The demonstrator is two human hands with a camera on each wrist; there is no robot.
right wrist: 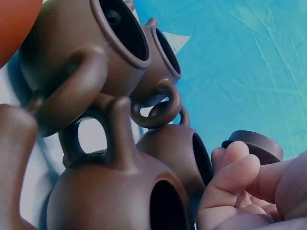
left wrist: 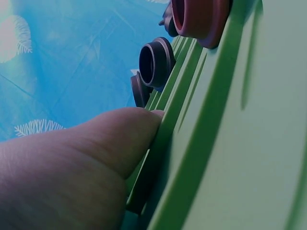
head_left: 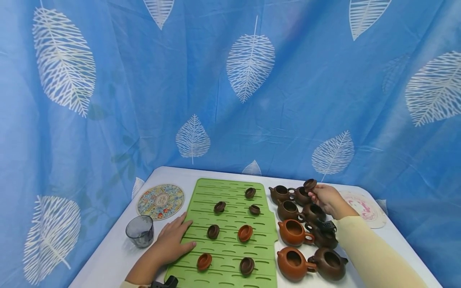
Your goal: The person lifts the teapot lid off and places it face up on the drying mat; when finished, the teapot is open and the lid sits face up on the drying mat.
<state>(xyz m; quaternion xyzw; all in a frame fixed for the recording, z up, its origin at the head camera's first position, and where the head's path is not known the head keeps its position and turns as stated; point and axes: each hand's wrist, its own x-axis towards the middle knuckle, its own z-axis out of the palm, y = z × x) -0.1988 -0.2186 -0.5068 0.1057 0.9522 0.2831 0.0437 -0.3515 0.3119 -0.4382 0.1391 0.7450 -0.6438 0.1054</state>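
In the head view my right hand pinches a dark brown teapot lid above the far end of the teapots. The right wrist view shows the same lid upturned between thumb and fingers, beside an open dark teapot. My left hand lies with relaxed fingers across the left edge of a green ridged mat; its thumb touches the mat's edge. Several upturned lids sit on the mat, most dark brown like this one, with two orange ones.
Lidless teapots stand in two columns right of the mat: several dark brown ones and two orange ones. Left of the mat are a grey glass cup and a round patterned coaster. A pale disc lies beyond my right forearm.
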